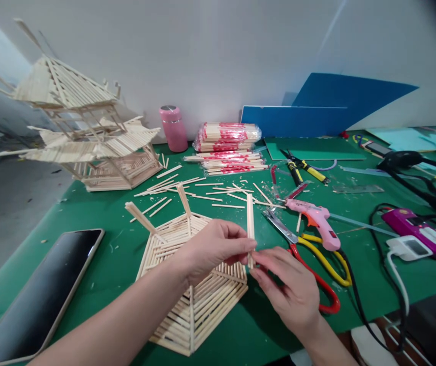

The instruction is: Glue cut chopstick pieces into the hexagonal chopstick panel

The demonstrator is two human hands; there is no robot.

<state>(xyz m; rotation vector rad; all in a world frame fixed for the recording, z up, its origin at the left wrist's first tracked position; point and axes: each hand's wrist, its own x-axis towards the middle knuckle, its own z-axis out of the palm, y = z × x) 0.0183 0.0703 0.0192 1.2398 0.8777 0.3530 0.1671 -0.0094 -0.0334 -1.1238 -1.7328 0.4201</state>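
Note:
Between my two hands stands a small upright bundle of wooden sticks (250, 218). My left hand (218, 249) pinches it from the left, thumb and fingers closed on its lower half. From the right, the fingertips of my right hand (286, 282) close on the bundle's bottom end. Under my left forearm lies a many-sided base of wooden sticks (210, 320), partly hidden by the arm. Two short stick posts (183, 199) rise from its far left edge. The bundle is held over or just beside the base's right side; I cannot tell if it touches.
Behind on the left stands a tiered stick pavilion (88, 137). A phone (46, 290) lies at left. Loose sticks (203, 190), a pink flask (174, 129) and packaged chopsticks (227, 145) lie beyond. Scissors (309, 264), a pink glue gun (315, 218) and pliers (304, 168) are at right.

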